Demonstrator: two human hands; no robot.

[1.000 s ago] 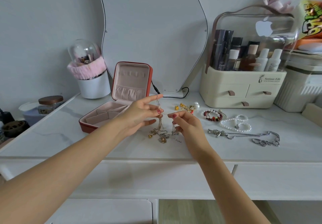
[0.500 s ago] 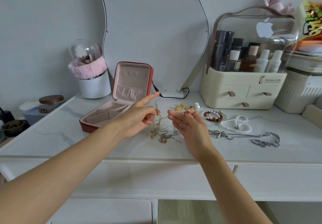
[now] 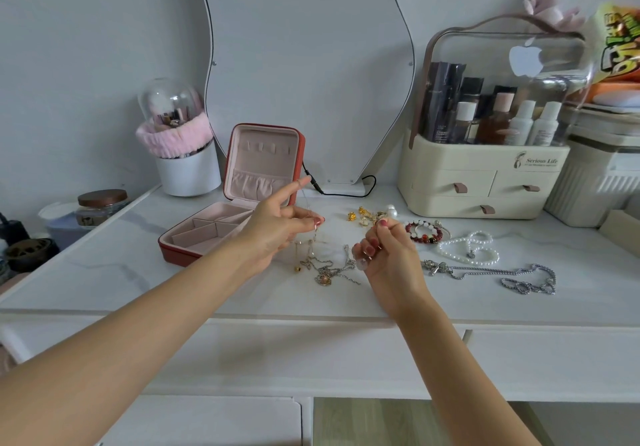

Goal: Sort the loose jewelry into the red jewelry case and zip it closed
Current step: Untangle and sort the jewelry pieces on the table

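Necklaces: tangled fine chains (image 3: 323, 267) lie on the tabletop (image 3: 242, 293) just right of the case, one thin strand lifted between my hands.
Left hand: my left hand (image 3: 277, 227) pinches the strand at thumb and fingertip, index finger stretched out.
Right hand: my right hand (image 3: 384, 251) is curled and pinches the other end.
Step in hand: I judge I'm teasing one chain free; I'd draw it apart slowly, keeping the strand slack so knots don't tighten.
Red jewelry case (image 3: 221, 234): open, lid upright, every pink compartment I can see empty.
Waiting pieces: gold earrings (image 3: 363, 215), beaded bracelet (image 3: 424, 232), pearl strand (image 3: 467, 248), silver chain (image 3: 491, 272).
Cosmetics organizer (image 3: 481, 175): bottles under its clear dome.
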